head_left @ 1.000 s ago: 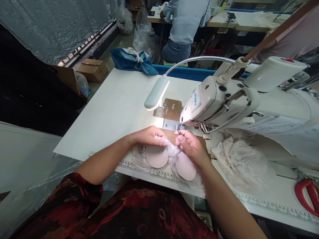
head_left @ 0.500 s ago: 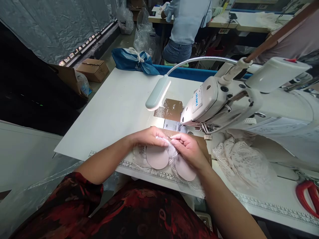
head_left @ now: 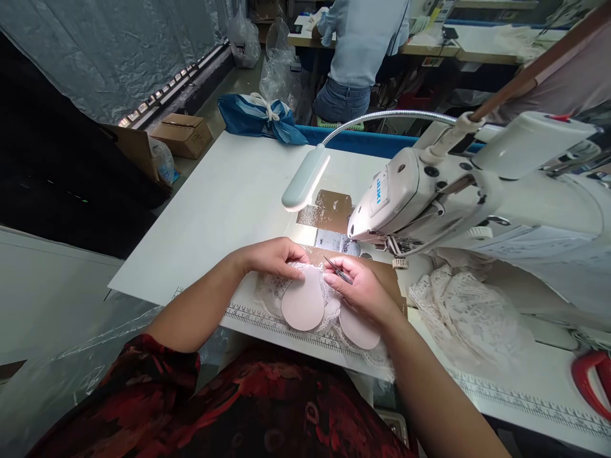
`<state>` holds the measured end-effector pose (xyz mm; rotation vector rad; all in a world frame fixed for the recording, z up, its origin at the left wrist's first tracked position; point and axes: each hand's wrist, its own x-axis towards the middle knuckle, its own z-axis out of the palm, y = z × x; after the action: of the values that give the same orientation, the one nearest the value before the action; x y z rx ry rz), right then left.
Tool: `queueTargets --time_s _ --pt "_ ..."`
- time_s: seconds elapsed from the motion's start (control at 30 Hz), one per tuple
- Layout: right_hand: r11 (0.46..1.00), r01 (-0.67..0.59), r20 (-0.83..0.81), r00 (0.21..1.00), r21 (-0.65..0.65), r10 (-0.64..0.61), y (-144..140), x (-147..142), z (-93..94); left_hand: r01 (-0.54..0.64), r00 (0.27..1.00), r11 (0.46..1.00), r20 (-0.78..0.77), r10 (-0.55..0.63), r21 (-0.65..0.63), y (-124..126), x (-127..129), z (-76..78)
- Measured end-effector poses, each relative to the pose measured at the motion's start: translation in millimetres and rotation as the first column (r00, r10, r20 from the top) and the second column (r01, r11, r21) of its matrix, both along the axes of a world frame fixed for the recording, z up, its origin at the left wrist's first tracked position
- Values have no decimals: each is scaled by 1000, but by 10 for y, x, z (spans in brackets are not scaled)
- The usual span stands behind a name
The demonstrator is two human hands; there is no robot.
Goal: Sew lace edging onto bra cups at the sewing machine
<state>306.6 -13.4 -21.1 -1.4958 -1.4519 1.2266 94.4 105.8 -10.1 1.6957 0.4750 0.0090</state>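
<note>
White lace fabric (head_left: 270,294) lies at the table's front edge, with two smooth, pale pink rounded pads (head_left: 302,306) on it. My left hand (head_left: 273,257) is closed, thumb and fingers pinching the lace's upper edge beside the left pad. Over the right pad, my right hand (head_left: 361,287) is closed around a small, dark, pointed metal tool (head_left: 338,270), its tip aimed up and left. Its thumb and fingertips also pinch the lace between the pads. Whether the tool is tweezers or thread snips I cannot tell.
A white sewing machine (head_left: 396,191) stands right of centre, its needle area just beyond my hands. A lamp (head_left: 305,179) hangs over the table (head_left: 205,210). More lace (head_left: 463,305) is heaped at right, near a red handle (head_left: 592,381). A person (head_left: 360,51) sits beyond.
My hands have moved apart; the left slid left along the lace edge. The pointed tool now shows clearly in my right hand, and the left pad's top is uncovered.
</note>
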Motion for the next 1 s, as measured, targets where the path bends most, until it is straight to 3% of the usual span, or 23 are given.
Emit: queueTargets --time_s 0.17,0.3,0.43,0.63,0.83,1.0 --pt "999 29 -68 997 -27 -31 -11 -90 -9 -96 994 994 65 92 57 -106 118 -7" --pt "998 40 -45 998 47 -38 -18 -69 -20 -126 990 991 68 122 51 -166 187 -48" --pt "989 90 -24 996 119 -88 -19 3 -51 -94 994 995 45 95 -13 -185 222 -49" --pt "997 54 -69 996 52 -51 -31 136 -93 -130 988 980 67 141 -148 -182 198 -42" --pt "1000 -10 -139 990 -14 8 -17 66 -52 -218 972 953 41 231 -212 -196 207 -61" --pt "997 13 -89 996 75 -6 1 -21 -41 -198 975 950 53 216 -241 -210 238 -44"
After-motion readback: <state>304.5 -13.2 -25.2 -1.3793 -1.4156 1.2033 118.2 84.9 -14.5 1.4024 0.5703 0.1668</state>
